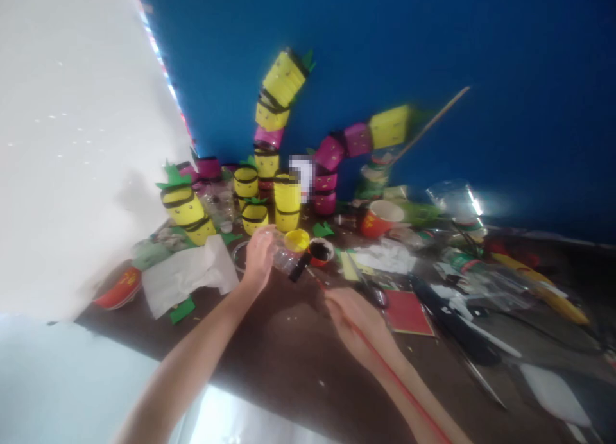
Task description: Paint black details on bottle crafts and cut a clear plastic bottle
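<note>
My left hand (260, 256) is closed around a clear plastic bottle piece (283, 253), which lies tilted and has a black band (299, 268) at its right end. My right hand (355, 315) grips a thin paintbrush (385, 365) with a red handle running back along the forearm. The brush tip points toward the black band; blur hides whether they touch. Just beyond stand a small cup of black paint (321, 251) and a yellow-coloured cup (297, 240).
Behind the hands, yellow and magenta painted bottle pieces (287, 203) stand stacked, some leaning on the blue wall. A white paper (190, 274) and red bowl (118, 289) lie left. At right are a red card (409, 312), a black-handled knife (457, 325) and plastic bottles (481, 274).
</note>
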Motion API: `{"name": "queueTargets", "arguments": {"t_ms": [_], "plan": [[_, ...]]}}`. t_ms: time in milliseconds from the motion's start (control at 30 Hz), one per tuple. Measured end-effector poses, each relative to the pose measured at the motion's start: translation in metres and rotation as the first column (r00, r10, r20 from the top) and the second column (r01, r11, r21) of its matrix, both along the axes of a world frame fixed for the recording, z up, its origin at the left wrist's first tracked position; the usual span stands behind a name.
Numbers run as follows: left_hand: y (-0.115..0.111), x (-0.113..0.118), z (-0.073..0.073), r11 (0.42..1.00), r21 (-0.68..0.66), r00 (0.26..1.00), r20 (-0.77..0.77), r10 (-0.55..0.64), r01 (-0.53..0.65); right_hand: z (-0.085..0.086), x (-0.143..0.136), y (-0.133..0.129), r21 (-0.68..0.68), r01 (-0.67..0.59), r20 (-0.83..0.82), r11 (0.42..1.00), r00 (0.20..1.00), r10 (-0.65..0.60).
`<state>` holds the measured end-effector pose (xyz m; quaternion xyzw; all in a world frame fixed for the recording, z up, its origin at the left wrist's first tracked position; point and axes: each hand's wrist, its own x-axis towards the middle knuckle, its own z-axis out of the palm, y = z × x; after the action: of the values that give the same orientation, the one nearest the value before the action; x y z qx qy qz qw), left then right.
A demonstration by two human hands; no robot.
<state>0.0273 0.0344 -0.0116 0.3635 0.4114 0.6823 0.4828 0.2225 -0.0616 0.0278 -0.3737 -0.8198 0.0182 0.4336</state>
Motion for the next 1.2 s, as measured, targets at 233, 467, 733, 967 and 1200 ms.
{"name": "queueTargets", "arguments": {"t_ms": [233, 467, 733, 967, 1200], "plan": [[0.000, 0.000, 0.000, 1.000, -0.020, 0.999, 0.043, -0.023, 0.024, -0.002, 0.002, -0.003, 0.061, 0.033, -0.024, 0.998, 0.999, -0.032], [-0.003, -0.002, 0.001, 1.000, 0.017, 0.999, -0.030, -0.021, 0.021, -0.012, 0.001, 0.004, 0.113, -0.009, 0.135, 0.994, 0.991, -0.006], [-0.001, 0.000, 0.001, 0.999, -0.030, 0.998, 0.061, -0.023, 0.025, -0.006, -0.001, 0.000, 0.020, 0.005, 0.044, 1.000, 0.999, -0.006], [-0.002, 0.000, 0.003, 0.999, -0.035, 0.998, 0.063, -0.013, 0.015, -0.004, -0.001, 0.001, 0.001, -0.014, 0.049, 1.000, 0.999, 0.014], [-0.002, 0.000, 0.002, 0.999, -0.040, 0.998, 0.069, -0.011, 0.014, -0.006, 0.001, 0.001, -0.004, -0.004, 0.092, 1.000, 0.996, 0.004]]}}
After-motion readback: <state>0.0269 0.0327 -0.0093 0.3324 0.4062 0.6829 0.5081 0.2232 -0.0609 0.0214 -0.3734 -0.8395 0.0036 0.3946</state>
